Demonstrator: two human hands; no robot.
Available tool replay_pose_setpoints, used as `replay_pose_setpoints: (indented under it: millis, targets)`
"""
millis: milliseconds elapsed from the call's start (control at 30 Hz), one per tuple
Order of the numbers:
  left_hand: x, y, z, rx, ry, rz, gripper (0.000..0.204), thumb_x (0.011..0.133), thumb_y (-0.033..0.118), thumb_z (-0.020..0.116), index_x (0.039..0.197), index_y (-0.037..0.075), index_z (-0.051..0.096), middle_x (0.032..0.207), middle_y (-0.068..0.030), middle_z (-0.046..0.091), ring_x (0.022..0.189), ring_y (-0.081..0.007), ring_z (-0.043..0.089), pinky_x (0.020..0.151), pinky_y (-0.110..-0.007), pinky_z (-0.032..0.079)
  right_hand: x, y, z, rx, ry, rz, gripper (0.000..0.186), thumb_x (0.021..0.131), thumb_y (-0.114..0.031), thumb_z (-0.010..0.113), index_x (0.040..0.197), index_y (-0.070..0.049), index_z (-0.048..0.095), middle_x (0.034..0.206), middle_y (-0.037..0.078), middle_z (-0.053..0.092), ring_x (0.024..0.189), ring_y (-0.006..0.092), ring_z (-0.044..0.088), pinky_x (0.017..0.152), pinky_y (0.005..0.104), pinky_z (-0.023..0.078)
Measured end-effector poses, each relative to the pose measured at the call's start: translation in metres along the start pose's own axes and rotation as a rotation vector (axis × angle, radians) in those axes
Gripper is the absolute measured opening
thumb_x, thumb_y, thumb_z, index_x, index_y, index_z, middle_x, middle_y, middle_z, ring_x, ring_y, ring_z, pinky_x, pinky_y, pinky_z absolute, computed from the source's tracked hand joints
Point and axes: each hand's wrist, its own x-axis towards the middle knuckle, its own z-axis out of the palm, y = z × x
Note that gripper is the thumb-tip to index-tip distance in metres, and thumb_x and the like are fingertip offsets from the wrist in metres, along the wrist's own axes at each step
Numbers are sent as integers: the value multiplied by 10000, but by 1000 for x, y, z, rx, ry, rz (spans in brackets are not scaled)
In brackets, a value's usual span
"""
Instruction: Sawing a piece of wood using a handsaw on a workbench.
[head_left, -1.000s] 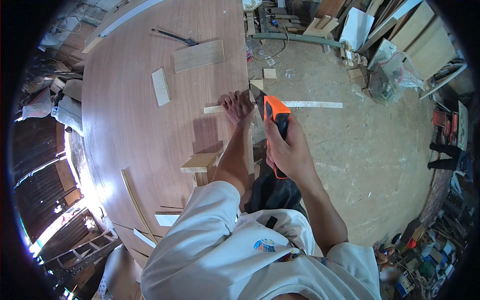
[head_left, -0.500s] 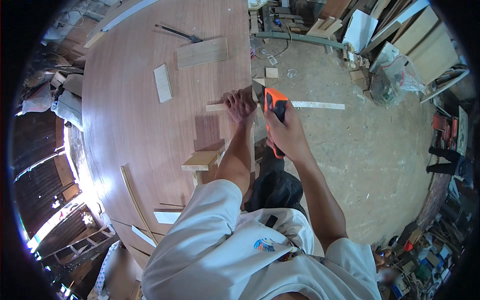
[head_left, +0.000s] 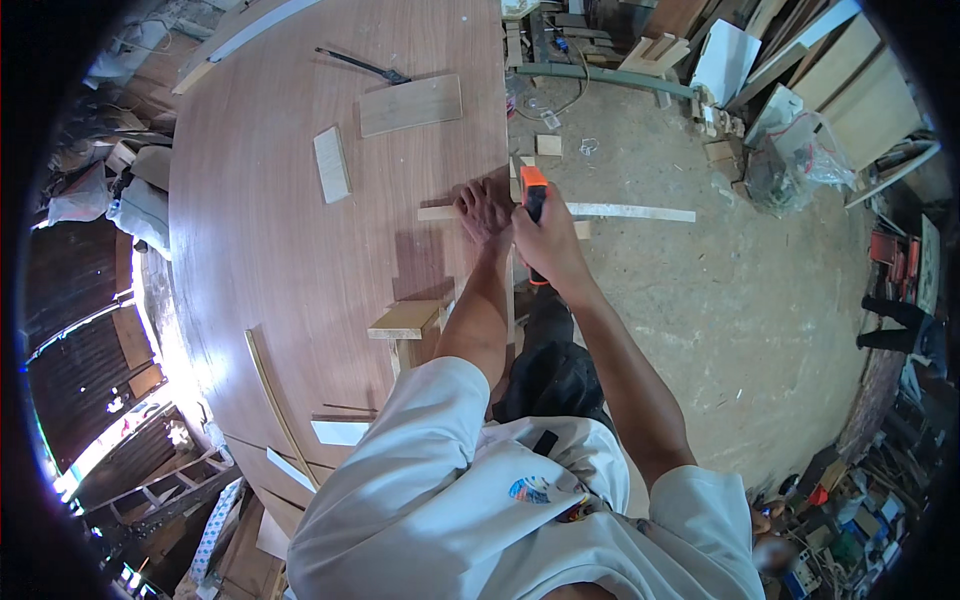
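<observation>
A narrow pale wooden strip (head_left: 640, 212) lies across the right edge of the brown tabletop, its right part jutting out over the floor. My left hand (head_left: 482, 212) bears down on it beside the edge, fingers over the wood. In my right hand (head_left: 552, 245) is the orange-and-black handle of a handsaw (head_left: 534, 183), closed firmly around the grip just past the table edge. The saw stands steeply against the strip, close to my left hand. Its blade is mostly hidden, so I cannot tell how deep it is in the wood.
On the brown tabletop (head_left: 270, 220) lie a flat board (head_left: 412, 106), a smaller pale block (head_left: 332, 164), a black bar clamp (head_left: 365, 66) and a long thin strip (head_left: 275, 395). A wooden block (head_left: 408, 318) sits near my left forearm. Boards and a plastic bag (head_left: 800, 165) stand at far right.
My right hand and the saw have dropped lower, and the handle looks smaller, with less of the blade showing. My left hand stays on the strip. The whole view has shifted slightly.
</observation>
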Motion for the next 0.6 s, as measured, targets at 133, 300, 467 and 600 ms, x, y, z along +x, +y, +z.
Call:
replay_pose_setpoints:
  millis: [133,300,467,600]
  targets:
    - [2,-25,17,38,118,25,503,716,377,582,1150,126,538,1052,-98,498,1018,-269,479,869,-413,353,-44,-52,-26,392,-160,213,140,892,-67,512,998,-12,439,670,41,496,580,122,561,509,306,434]
    - [-4,-35,28,157,310,64,503,726,383,558,1156,124,532,1056,-106,499,1032,-274,479,873,-415,351,-91,-61,-35,273,-136,77,134,895,-70,503,991,-1,441,672,76,501,590,167,554,542,321,429]
    - [2,-12,14,-26,79,27,495,744,373,542,1184,146,528,1109,-117,504,1037,-284,477,877,-423,353,-43,-11,-13,146,1,7,153,881,-67,506,996,19,453,690,148,518,631,245,568,600,365,444]
    - [1,-13,16,58,41,18,496,747,365,528,1187,137,534,1147,-128,508,1042,-293,475,880,-426,356,-17,-3,1,33,-35,-31,176,872,-70,516,999,33,453,737,187,536,672,294,576,640,383,449]
